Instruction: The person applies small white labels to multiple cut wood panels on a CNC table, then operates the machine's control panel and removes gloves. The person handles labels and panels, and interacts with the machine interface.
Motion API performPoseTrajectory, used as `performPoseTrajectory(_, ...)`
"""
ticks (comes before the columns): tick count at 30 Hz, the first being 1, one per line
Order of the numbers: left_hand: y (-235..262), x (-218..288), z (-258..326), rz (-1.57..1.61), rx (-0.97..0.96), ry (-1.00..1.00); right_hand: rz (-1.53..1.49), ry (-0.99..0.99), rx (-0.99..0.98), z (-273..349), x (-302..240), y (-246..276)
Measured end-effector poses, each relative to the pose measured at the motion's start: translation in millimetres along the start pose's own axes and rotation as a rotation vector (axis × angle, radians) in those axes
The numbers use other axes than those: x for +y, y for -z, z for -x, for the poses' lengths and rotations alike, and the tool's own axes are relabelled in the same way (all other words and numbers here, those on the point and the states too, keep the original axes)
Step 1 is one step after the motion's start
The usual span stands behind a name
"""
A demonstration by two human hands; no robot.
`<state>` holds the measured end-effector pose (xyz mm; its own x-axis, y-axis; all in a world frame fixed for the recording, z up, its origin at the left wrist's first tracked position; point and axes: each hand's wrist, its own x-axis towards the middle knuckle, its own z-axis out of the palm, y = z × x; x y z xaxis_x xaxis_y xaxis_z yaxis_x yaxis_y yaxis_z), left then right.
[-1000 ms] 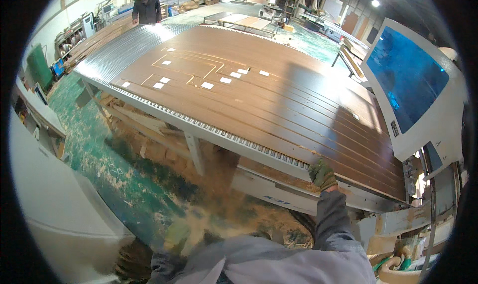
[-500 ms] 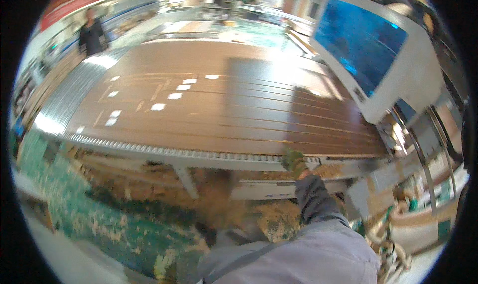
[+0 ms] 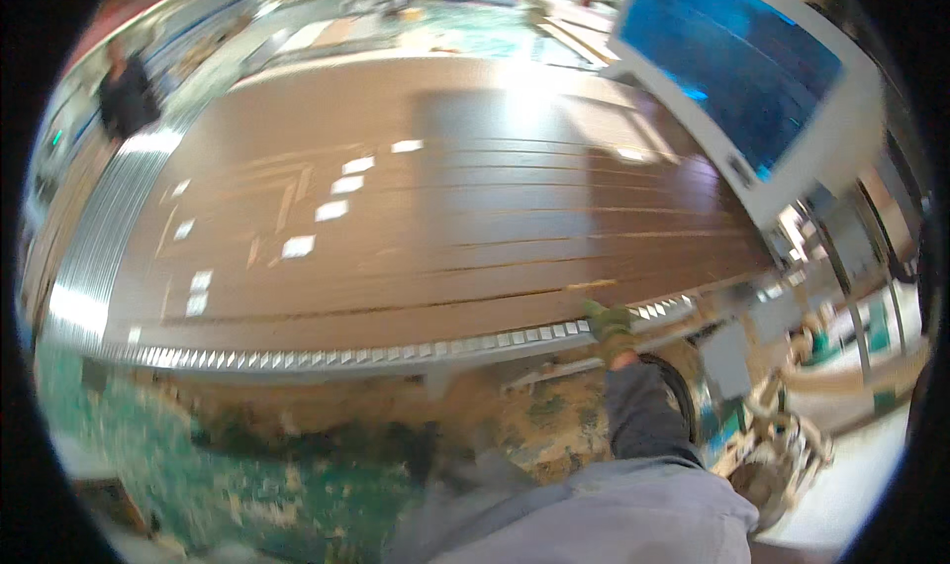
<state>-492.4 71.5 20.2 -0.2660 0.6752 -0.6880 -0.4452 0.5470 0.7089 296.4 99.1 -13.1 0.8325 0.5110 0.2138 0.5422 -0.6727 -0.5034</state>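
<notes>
While the co-worker (image 3: 129,99) now appears further left, your right hand (image 3: 613,332) stays at the near edge of the board (image 3: 495,203), its grip impossible to tell.

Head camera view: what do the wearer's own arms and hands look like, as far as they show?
The right hand wears a greenish glove; blur hides any markings. The forearm is in a dark grey sleeve, and a paler, lilac-grey garment covers the shoulder. The left hand is out of view.
</notes>
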Motion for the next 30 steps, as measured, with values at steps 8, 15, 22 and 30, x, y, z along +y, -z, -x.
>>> performPoseTrajectory(8, 309, 198, -250, -0.419, -0.193, -0.198, 0.030, 0.261, 0.048, 263, -309, -93)
performPoseTrajectory(15, 596, 305, -486, -0.414, -0.506, -0.437, -0.968, -0.113, -0.389, 570, -586, -248)
performPoseTrajectory(22, 832, 569, -577, 0.338, -0.504, -0.198, 0.128, 0.759, -0.220, 877, -958, -305)
performPoseTrajectory(30, 1055, 693, -682, 0.549, -0.144, -0.049, 0.556, 0.626, -0.501, 1067, -1215, -352)
